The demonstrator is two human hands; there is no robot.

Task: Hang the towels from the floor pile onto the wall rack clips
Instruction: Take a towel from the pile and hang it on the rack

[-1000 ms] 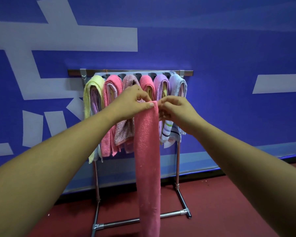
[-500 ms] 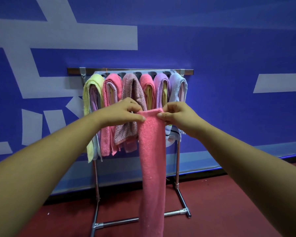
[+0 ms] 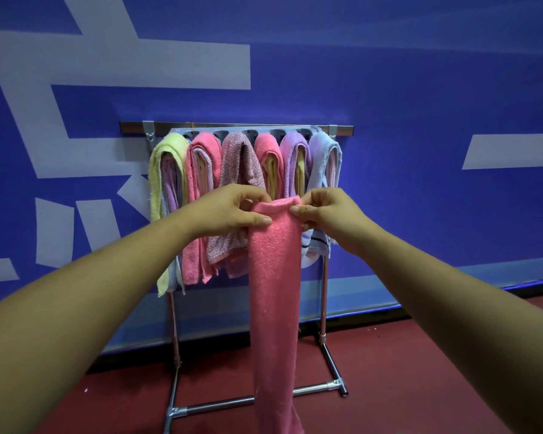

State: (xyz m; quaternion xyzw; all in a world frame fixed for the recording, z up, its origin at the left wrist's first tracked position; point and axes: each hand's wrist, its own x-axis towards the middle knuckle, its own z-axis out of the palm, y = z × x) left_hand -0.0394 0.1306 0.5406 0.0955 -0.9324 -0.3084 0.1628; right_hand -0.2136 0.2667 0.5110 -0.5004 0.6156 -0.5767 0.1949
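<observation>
Both hands are up in the middle of the frame, in front of the rack [image 3: 324, 296], and between them they hold a long pink towel [image 3: 273, 277] by its top edge. The left hand [image 3: 229, 211] pinches the towel's left corner between the thumb and curled fingers. The right hand [image 3: 323, 211] pinches the right corner the same way, so the rolled-over top edge sits stretched between the two thumbs. From there the pink towel hangs straight down across the rack's lower crossbar [image 3: 220, 402] and runs out of the bottom of the frame, so I cannot see its lower end. Behind the hands, six towels hang side by side from the grey clip strip [image 3: 248, 133] along the top of the rack. From left to right they are a yellow-green towel [image 3: 166, 155], a pink one [image 3: 201, 151], a speckled mauve towel [image 3: 242, 164], a coral towel [image 3: 265, 148], a purple towel [image 3: 293, 148] and a pale blue towel [image 3: 322, 151]. A striped towel end [image 3: 317, 242] shows just below the right hand. I cannot tell whether the held towel touches the hung ones behind it. The rack stands on a dark red floor [image 3: 420, 371] against a blue wall [image 3: 389, 120] with pale lettering.
</observation>
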